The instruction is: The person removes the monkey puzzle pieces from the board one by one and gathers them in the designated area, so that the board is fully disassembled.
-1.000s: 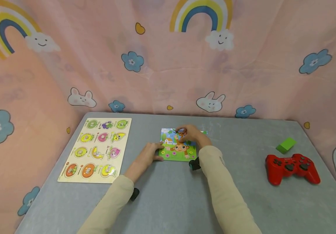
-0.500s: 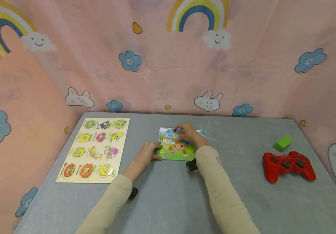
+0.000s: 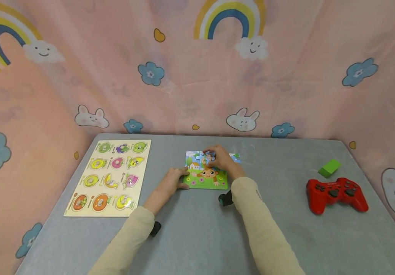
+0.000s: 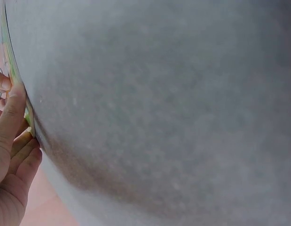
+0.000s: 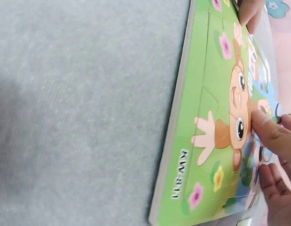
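A monkey-picture jigsaw board (image 3: 209, 184) lies flat at the table's centre. My left hand (image 3: 170, 181) grips its left edge, with a finger over the rim in the left wrist view, where the hand (image 4: 11, 141) is partly cut off. Over the upper middle of the board, my right hand (image 3: 220, 158) pinches a small puzzle piece (image 3: 210, 156) between thumb and fingers. The right wrist view has the right hand (image 5: 279, 146) just above the monkey's head (image 5: 237, 106), its fingers hiding part of the picture.
Left of the jigsaw lies a cream fruit puzzle board (image 3: 106, 177). A blue patterned piece (image 3: 235, 157) shows beyond the right hand. Farther right are a green block (image 3: 329, 168) and a red game controller (image 3: 336, 194). A patterned pink curtain (image 3: 190, 95) stands behind the table.
The piece at the right fingertips now shows more blue and white and less dark brown. The left hand stays at the board's edge; the head view has shifted slightly.
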{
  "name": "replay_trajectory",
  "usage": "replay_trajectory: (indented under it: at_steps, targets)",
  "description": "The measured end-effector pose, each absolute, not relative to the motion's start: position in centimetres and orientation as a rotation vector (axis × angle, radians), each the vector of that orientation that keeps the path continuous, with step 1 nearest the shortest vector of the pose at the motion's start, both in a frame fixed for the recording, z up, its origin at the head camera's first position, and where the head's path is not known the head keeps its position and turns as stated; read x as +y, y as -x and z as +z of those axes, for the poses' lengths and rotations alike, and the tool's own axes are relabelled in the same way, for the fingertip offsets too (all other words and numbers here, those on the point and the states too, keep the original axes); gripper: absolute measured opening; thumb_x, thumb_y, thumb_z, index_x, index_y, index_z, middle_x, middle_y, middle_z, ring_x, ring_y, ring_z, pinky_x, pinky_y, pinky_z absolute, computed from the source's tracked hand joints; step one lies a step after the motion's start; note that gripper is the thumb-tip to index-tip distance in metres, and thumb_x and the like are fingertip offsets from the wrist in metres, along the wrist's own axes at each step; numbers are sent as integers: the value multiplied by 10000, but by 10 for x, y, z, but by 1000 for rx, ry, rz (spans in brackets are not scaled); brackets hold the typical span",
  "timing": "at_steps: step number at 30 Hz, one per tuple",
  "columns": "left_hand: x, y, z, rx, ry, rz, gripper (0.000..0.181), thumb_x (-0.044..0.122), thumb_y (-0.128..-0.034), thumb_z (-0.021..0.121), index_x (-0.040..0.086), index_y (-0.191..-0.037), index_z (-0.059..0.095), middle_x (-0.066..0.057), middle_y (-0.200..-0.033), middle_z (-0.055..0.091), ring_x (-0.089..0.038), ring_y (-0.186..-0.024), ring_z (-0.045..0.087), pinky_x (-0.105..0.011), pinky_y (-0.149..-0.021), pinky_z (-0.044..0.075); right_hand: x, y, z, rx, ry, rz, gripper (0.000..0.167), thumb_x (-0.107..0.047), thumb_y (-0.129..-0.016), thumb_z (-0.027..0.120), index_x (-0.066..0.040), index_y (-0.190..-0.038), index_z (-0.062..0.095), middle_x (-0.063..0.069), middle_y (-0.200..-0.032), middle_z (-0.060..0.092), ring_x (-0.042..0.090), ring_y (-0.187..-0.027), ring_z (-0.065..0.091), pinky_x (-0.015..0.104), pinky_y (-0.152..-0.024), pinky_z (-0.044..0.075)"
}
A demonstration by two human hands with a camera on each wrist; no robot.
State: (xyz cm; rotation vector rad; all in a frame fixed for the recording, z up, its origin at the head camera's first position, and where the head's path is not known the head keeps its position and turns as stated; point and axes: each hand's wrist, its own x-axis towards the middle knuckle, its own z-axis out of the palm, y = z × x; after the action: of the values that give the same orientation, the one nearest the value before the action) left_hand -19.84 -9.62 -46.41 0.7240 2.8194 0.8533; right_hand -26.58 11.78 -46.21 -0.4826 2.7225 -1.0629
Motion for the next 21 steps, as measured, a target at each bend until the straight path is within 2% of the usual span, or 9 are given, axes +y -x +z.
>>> replay_trajectory:
  at_steps: [12,21]
  targets:
    - [-96,198,-466,2820,-728,849,512,120,-690,820,-95,-1124,654,-250,-1276,559,-390,-1180,543,-434,-1011,438,119,262,-469,2722,479,-1214,442,-26,-783,772,17,-1205,646,217,-1139,540,376,-1062,566,446,-906,507]
    - [-97,197,-466,2847,-755,839,516,126,-678,825,-96,-1113,659,-255,-1258,573,-396,-1155,561,-441,-990,454,131,258,-484,2386,214,-1852,429,6,-793,749,51,-1203,633,225,-1262,583,341,-1125,581,386,-931,508]
